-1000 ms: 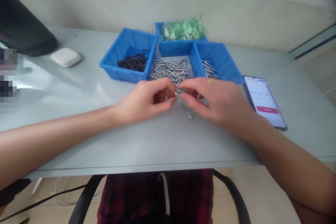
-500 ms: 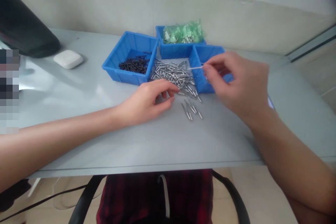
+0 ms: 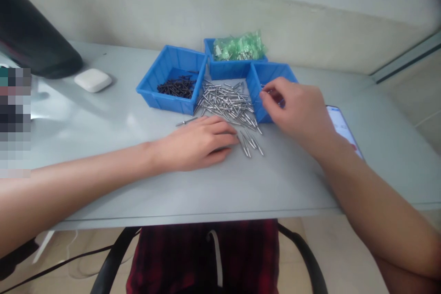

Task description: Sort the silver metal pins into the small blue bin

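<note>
My left hand [image 3: 203,144] lies flat, palm down, on the table with its fingers stretched out. Its fingertips reach the edge of a small group of loose silver rivets [image 3: 251,142]. Behind that hand is a larger pile of silver rivets [image 3: 227,103]. Over the right blue bin [image 3: 257,94], my right hand [image 3: 296,112] has thumb and forefinger drawn together in a pinch. Whatever sits between those fingertips, if anything, I cannot make out. A few thin metal pieces show beside the fingers in that bin, mostly hidden by the hand.
The left blue bin [image 3: 168,101] holds black screws [image 3: 177,87]. A rear blue bin [image 3: 229,70] carries a green plastic bag [image 3: 241,47]. A phone [image 3: 344,128] lies beyond my right wrist. At left are a white case [image 3: 93,80] and a dark cylinder [image 3: 44,36].
My left hand has flattened onto the table, closer to the loose rivets. My right hand has shifted slightly left and down; the thin rivet that stuck out from its fingertips no longer shows.
</note>
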### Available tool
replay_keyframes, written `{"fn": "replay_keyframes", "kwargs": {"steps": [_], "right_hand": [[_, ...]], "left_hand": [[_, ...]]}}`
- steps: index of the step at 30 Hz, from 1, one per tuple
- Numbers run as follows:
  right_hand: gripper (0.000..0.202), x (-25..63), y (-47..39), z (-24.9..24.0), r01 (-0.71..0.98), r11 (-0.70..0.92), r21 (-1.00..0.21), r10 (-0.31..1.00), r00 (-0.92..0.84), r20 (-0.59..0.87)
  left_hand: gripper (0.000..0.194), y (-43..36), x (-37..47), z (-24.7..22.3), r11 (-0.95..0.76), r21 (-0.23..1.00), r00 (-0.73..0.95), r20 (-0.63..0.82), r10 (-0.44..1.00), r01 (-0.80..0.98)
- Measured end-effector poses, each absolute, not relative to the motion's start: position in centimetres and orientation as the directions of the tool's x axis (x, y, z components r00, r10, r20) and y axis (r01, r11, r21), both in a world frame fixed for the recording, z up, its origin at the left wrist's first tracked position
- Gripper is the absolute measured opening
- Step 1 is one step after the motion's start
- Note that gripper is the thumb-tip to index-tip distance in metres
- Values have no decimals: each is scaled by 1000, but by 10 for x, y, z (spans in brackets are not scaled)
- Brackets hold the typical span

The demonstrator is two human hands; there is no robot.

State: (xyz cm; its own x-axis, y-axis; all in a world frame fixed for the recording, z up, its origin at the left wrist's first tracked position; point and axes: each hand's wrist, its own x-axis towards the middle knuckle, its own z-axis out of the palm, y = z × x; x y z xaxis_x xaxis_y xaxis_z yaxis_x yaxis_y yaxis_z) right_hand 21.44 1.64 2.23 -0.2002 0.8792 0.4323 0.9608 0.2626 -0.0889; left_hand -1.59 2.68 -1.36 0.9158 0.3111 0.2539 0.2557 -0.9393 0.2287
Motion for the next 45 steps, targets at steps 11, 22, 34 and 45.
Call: {"fn": "replay_keyframes", "kwargs": {"steps": [11, 22, 34, 45], "right_hand": [[24, 211, 8, 29, 926, 377, 4, 816, -334, 473], [17, 198, -16, 28, 854, 516, 58, 834, -517, 191], [16, 197, -11, 23, 853, 521, -17, 853, -521, -26], [22, 197, -10, 19, 862, 502, -63, 861, -506, -52]], "left_hand": [[30, 27, -16, -14, -941, 217, 916, 252, 311, 260], [30, 27, -16, -14, -939, 229, 914, 259, 313, 257], [26, 26, -16, -15, -946, 196, 909, 282, 306, 257], [25, 26, -16, -16, -947, 184, 911, 275, 308, 265]]}}
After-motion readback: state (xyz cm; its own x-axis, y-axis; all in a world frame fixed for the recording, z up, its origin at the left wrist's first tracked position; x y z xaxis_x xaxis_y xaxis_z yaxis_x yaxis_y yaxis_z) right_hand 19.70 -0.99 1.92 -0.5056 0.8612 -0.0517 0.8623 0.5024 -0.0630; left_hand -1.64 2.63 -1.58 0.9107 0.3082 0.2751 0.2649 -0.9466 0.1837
